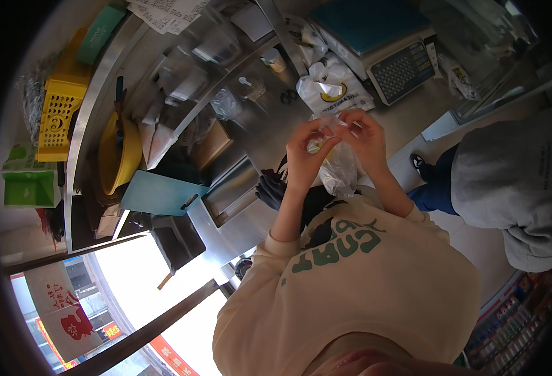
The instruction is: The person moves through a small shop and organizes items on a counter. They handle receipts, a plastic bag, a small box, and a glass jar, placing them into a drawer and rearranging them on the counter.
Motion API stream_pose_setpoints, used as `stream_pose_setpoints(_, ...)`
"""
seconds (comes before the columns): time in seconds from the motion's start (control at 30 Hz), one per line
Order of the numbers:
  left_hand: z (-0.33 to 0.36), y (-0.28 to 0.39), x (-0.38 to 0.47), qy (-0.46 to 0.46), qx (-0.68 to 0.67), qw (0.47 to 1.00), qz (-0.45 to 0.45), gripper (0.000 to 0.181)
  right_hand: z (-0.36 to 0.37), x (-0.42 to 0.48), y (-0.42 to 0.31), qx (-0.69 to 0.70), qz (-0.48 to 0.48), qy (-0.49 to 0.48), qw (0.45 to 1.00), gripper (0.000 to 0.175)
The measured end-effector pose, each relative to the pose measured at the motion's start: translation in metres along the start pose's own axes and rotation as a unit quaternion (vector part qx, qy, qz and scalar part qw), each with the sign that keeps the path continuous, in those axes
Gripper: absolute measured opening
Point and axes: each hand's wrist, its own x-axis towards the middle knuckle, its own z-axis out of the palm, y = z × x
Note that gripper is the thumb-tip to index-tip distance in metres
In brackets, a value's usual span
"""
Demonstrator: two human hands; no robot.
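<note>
In front of my chest, my left hand [302, 152] and my right hand [364, 141] are close together, thumbs and fingers pinching the gathered top of a clear plastic bag [341, 174]. The bag hangs below my fingers against my shirt; something yellowish shows through it, too unclear to name. Just beyond my hands, white printed plastic carrier bags [332, 91] lie on a stainless steel counter [276, 120]. A weighing scale [374, 42] with a keypad stands behind them to the right.
A person in a grey top [511, 178] stands close on my right. To the left are a blue cutting board [161, 192], a yellow bowl [128, 160], a yellow plastic basket [59, 122] and a wooden-handled cleaver [177, 242]. Clear plastic containers [217, 44] stand on a shelf.
</note>
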Motion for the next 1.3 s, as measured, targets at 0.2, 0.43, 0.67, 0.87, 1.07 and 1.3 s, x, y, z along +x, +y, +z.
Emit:
stream_pose_setpoints(0.2,-0.003,0.0,-0.001,-0.043,-0.011,0.999,-0.023,0.03,-0.007,-0.001,-0.003,-0.026,-0.003,-0.013,1.0,0.018)
stream_pose_setpoints(0.43,-0.003,0.002,-0.003,-0.007,-0.033,0.998,-0.049,0.018,-0.013,0.002,-0.015,-0.024,0.065,-0.094,0.993,0.024)
stream_pose_setpoints(0.67,-0.009,-0.01,-0.004,-0.01,-0.074,0.997,-0.03,0.013,-0.015,0.004,-0.014,-0.109,0.046,-0.105,0.987,0.02)
stream_pose_setpoints(0.87,-0.01,-0.012,-0.004,-0.039,-0.07,0.995,-0.051,0.011,-0.024,0.008,-0.02,-0.152,0.054,-0.142,0.977,0.015)
stream_pose_setpoints(1.07,-0.009,-0.014,-0.004,-0.039,0.011,0.997,-0.065,0.008,-0.032,0.008,-0.016,-0.121,0.07,-0.147,0.979,0.014)
stream_pose_setpoints(1.3,-0.011,-0.006,-0.004,-0.044,-0.085,0.99,-0.106,0.011,-0.03,0.004,-0.014,-0.083,0.079,-0.118,0.986,0.012)
